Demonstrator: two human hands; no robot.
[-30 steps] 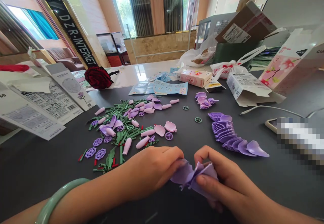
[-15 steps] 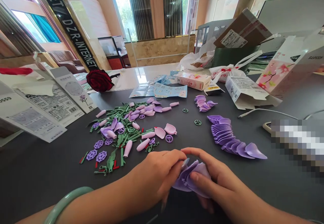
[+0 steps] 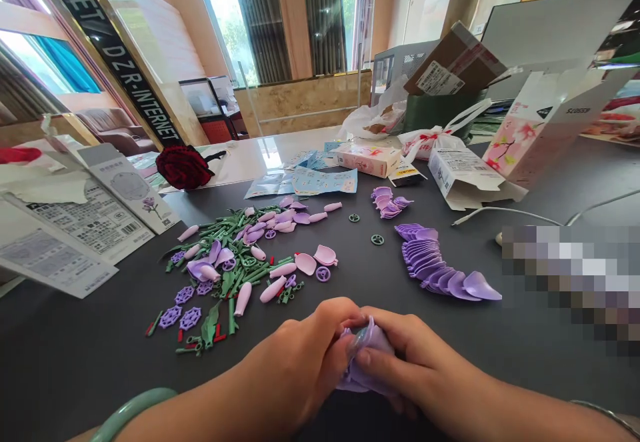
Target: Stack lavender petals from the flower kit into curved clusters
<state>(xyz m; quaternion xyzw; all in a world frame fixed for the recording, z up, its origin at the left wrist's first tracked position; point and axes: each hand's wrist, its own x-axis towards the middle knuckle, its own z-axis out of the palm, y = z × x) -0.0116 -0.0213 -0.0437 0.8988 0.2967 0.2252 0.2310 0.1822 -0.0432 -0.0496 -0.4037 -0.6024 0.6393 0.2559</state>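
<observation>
"Lilac plastic petals (image 3: 363,362) at lower centre of the frame, bunched together?"

"Yes, held above the dark tabletop (image 3: 90,375). The left hand (image 3: 295,359) and right hand (image 3: 403,359) both close around them, fingers curled and nearly meeting. It looks firm, though the bunch hides too much to be sure how tight."

"Any handling tip?"

"Press evenly at the gathered end so no layer slips."

"What's nearby?"

"A fanned row of petals (image 3: 430,262) lies right of centre; green stems (image 3: 235,259) lie left."

blk banner (image 3: 131,70): "DZ R-INTERNET" | flower box (image 3: 543,122), manual sheets (image 3: 95,225): txt illegible
</observation>
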